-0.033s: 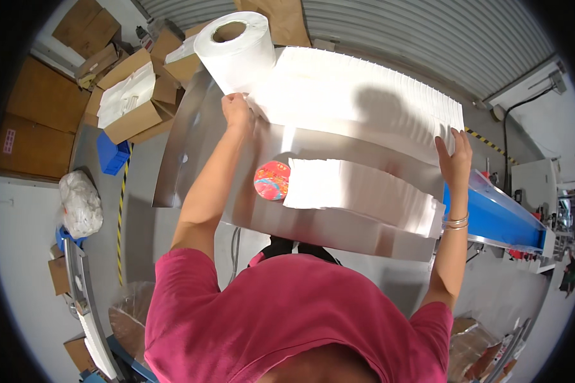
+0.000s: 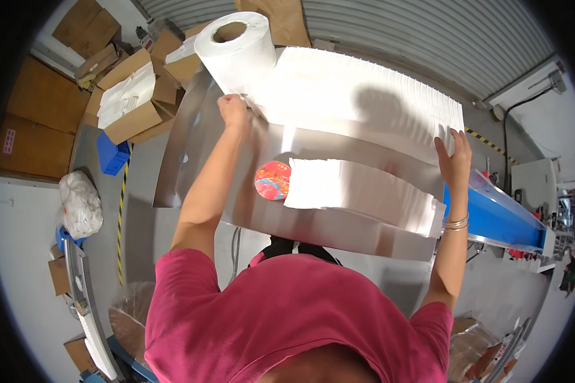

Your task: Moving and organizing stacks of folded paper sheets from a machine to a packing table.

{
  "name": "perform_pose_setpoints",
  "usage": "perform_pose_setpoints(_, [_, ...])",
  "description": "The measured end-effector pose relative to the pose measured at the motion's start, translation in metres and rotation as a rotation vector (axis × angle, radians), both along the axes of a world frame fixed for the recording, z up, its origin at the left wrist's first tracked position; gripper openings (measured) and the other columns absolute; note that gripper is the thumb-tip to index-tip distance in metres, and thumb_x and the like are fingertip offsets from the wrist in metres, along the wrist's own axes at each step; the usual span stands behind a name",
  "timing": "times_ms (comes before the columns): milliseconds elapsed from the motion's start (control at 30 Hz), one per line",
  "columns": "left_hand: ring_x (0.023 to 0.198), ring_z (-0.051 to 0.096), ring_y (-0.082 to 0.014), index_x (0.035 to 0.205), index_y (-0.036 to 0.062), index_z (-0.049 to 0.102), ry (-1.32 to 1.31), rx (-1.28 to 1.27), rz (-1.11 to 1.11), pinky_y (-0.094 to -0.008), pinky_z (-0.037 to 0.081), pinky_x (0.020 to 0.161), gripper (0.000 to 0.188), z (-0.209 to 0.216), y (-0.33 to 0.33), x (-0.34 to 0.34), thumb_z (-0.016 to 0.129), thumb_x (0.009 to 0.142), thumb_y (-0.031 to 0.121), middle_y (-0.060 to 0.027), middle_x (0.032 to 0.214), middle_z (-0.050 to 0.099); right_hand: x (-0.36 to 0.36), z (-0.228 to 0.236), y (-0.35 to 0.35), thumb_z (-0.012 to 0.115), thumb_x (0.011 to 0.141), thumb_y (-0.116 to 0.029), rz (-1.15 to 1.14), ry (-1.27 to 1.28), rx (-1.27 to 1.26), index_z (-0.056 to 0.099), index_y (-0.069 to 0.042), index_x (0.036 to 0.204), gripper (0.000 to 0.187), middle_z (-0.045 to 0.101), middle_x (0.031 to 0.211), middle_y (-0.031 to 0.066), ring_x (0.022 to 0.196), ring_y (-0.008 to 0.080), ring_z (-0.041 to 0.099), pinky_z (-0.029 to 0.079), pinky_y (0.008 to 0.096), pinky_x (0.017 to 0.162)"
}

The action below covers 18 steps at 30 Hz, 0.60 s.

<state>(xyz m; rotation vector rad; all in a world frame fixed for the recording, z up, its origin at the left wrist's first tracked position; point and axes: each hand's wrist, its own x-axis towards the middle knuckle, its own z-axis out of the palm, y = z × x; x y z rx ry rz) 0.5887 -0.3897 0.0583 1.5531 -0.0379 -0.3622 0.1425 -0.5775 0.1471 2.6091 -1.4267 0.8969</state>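
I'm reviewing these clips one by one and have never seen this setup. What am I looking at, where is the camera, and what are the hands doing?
No machine does the work here: a person in a pink shirt works with bare hands. The camera sits on their head and looks down through a fisheye lens, so straight edges bend. Before them is a shiny metal table. On it lie a wide white sheet drawn from a large white roll, a smaller folded white stack and a round red patterned object. The left hand grips the sheet near the roll; the right hand holds its far edge. Cardboard boxes stand on the floor.
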Motion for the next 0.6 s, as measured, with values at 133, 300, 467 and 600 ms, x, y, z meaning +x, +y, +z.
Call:
perform_pose_setpoints(133, [0.124, 0.036, -0.0318, 0.136, -0.0016, 0.024, -0.407, -0.169, 0.083, -0.0393, 0.028, 0.103, 0.089, 0.025, 0.008, 0.037, 0.070, 0.074, 0.043, -0.0228, 0.136, 0.033, 0.002, 0.003, 0.010, 0.069, 0.079, -0.027, 0.054, -0.001, 0.003, 0.057, -0.003, 0.116, 0.045, 0.050, 0.124, 0.0256, 0.117, 0.0384, 0.047, 0.039, 0.0420, 0.097])
perform_pose_setpoints(300, [0.127, 0.035, -0.0331, 0.144, 0.0057, 0.007, -0.613, -0.127, -0.303, -0.0417, 0.031, 0.102, 0.110, 0.076, 0.018, 0.075, 0.075, 0.068, 0.048, -0.0255, 0.139, 0.030, 0.017, 0.006, 0.023, 0.068, 0.080, -0.023, 0.156, -0.063, 0.101, 0.057, -0.002, 0.115, 0.042, 0.052, 0.121, 0.0258, 0.117, 0.0378, 0.048, 0.039, 0.0409, 0.097])
perform_pose_setpoints(467, [0.118, 0.043, -0.0317, 0.144, 0.0038, 0.010, -0.534, -0.014, -0.404, -0.0413, 0.036, 0.098, 0.110, 0.072, 0.022, 0.068, 0.077, 0.066, 0.045, -0.0267, 0.133, 0.037, 0.019, 0.002, 0.025, 0.068, 0.080, -0.021, 0.168, -0.112, 0.141, 0.058, 0.000, 0.112, 0.040, 0.054, 0.119, 0.0243, 0.117, 0.0368, 0.048, 0.039, 0.0406, 0.097])
perform_pose_setpoints(600, [0.117, 0.043, -0.0303, 0.143, 0.0033, 0.014, -0.754, 0.037, -0.225, -0.0415, 0.038, 0.095, 0.106, 0.075, 0.024, 0.065, 0.077, 0.067, 0.044, -0.0250, 0.127, 0.042, 0.023, 0.004, 0.024, 0.068, 0.081, -0.020, 0.225, -0.140, 0.142, 0.058, 0.000, 0.110, 0.037, 0.056, 0.117, 0.0218, 0.116, 0.0358, 0.049, 0.040, 0.0399, 0.096])
